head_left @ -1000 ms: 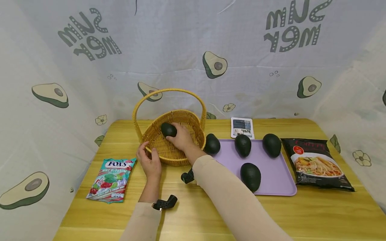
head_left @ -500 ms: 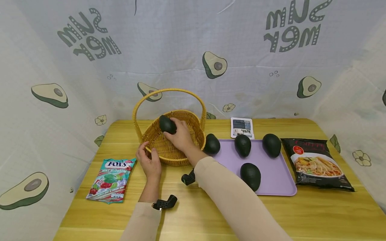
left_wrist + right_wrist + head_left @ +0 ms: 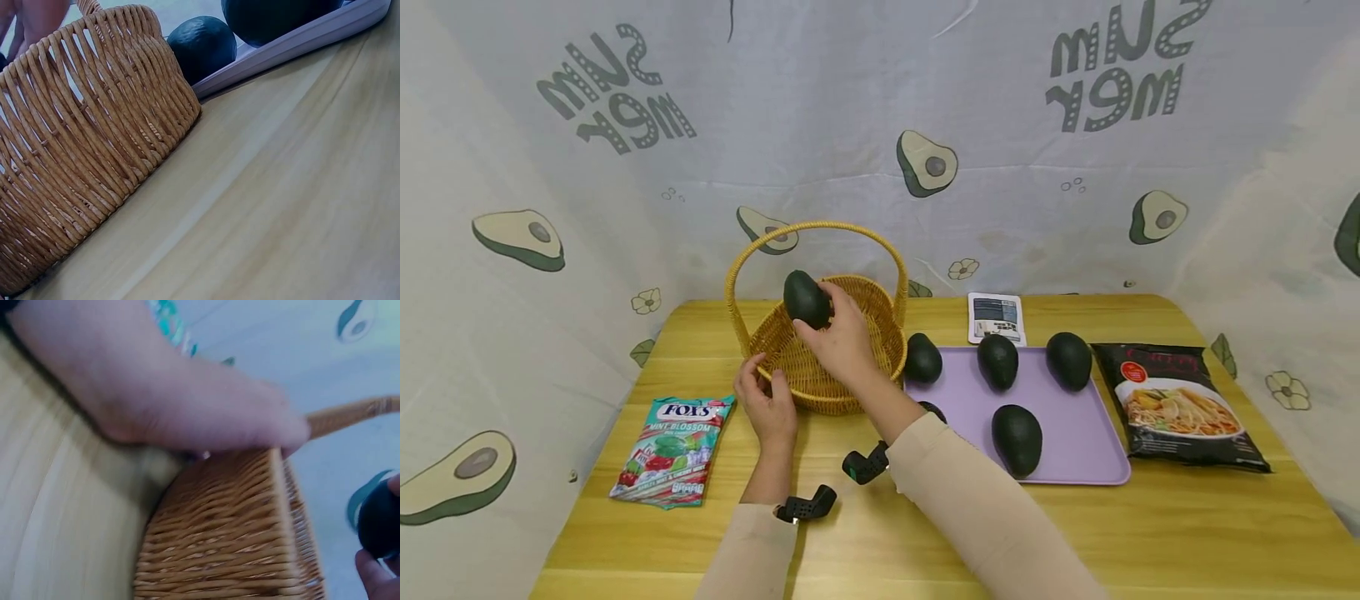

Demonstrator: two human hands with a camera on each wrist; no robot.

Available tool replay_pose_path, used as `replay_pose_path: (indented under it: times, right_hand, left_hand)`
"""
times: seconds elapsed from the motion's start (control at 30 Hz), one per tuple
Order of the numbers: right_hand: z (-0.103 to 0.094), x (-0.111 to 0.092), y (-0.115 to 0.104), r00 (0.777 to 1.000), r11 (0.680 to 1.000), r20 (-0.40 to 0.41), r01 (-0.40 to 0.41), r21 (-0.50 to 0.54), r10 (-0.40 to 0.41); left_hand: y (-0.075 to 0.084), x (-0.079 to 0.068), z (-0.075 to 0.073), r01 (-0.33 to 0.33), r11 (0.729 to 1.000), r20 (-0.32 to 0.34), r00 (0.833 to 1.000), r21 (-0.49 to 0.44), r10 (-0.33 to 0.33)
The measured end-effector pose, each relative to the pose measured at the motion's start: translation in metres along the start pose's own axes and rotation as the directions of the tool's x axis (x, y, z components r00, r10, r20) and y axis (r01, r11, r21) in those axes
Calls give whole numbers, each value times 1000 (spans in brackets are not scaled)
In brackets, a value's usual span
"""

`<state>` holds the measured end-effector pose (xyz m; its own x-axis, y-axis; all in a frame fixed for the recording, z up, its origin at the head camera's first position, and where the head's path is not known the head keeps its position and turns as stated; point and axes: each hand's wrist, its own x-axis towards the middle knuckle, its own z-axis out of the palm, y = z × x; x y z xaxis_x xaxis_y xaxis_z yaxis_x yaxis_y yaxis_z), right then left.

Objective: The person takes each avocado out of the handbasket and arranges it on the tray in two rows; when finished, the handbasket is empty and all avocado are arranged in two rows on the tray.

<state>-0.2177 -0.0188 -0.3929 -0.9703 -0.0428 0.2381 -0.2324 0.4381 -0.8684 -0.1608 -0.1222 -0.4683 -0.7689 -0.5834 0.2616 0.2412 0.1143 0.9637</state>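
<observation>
My right hand (image 3: pixel 846 342) grips a dark green avocado (image 3: pixel 806 300), raised above the left part of the yellow woven basket (image 3: pixel 831 404). In the right wrist view the held avocado (image 3: pixel 379 520) shows at the right edge, beyond the basket's rim, pinched by fingers (image 3: pixel 374 575). With its fingers over the rim, my left hand (image 3: pixel 769 408) holds the basket at its front left. From the left wrist view I see the basket's wicker side (image 3: pixel 94 119) close up. As far as the head view shows, the basket's inside holds no other avocado; my right hand covers part of it.
Right of the basket lies a lilac tray (image 3: pixel 1078 450) with several avocados; one avocado (image 3: pixel 922 358) sits at its left edge, near the basket. Around them are a noodle packet (image 3: pixel 1180 408), a white card-like packet (image 3: pixel 995 317) and a Fox's candy bag (image 3: pixel 673 450). Curtains hang behind.
My right hand has lifted the avocado up and slightly left, out of the basket's hollow. The left hand has kept its hold on the rim. The head view has shifted slightly.
</observation>
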Motion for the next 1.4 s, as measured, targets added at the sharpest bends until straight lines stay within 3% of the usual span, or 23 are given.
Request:
replay_pose_path:
  times: [0.13, 0.3, 0.4, 0.6, 0.87, 1.2, 1.4]
  right_hand:
    - [-8, -11, -9, 1000, 1000, 3, -7, -7, 7]
    - [-25, -26, -19, 1000, 1000, 15, -11, 26, 11]
    - [-40, -34, -25, 1000, 999, 29, -11, 44, 10]
    - [-69, -45, -25, 998, 997, 62, -17, 70, 12]
    - [-106, -55, -22, 995, 997, 77, -59, 41, 56]
    - [-148, -68, -12, 996, 996, 35, -85, -31, 86]
    - [-175, -74, 5, 993, 993, 6, -119, -23, 119]
  left_hand:
    - [-5, 1, 0, 9, 1000, -19, 1000, 15, -9]
    - [-32, 9, 0, 4, 999, -47, 999, 41, -3]
    - [-38, 12, 0, -6, 999, -49, 999, 38, 8]
    - [-41, 13, -2, -24, 1000, -31, 999, 13, 24]
    - [-43, 14, -1, 3, 1000, -21, 1000, 6, -3]
    - [-42, 13, -1, -1, 1000, 5, 1000, -16, 1]
    - [-42, 12, -3, 11, 1000, 19, 1000, -9, -11]
